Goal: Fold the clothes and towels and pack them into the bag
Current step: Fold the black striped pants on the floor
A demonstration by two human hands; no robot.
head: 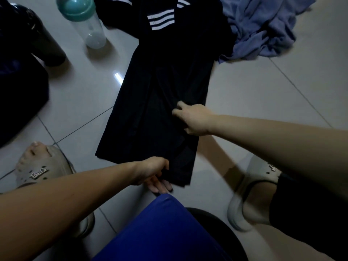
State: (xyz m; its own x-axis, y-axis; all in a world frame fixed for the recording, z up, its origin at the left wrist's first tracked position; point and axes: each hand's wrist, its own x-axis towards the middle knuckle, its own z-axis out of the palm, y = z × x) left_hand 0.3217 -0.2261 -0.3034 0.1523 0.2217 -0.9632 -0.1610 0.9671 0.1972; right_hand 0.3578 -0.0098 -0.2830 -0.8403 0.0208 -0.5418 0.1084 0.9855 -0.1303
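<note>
A black garment with white stripes near its top lies stretched out on the tiled floor, folded lengthwise into a long strip. My left hand grips its near hem, thumb on top and fingers under the cloth. My right hand pinches the fabric at the strip's right edge, about a third of the way up. A crumpled blue-grey cloth lies on the floor at the upper right. A dark bag sits at the left edge.
A clear shaker bottle with a teal lid lies on the floor at the upper left beside a dark bottle. My feet in pale clogs flank the garment's near end. Bare tiles show to the right.
</note>
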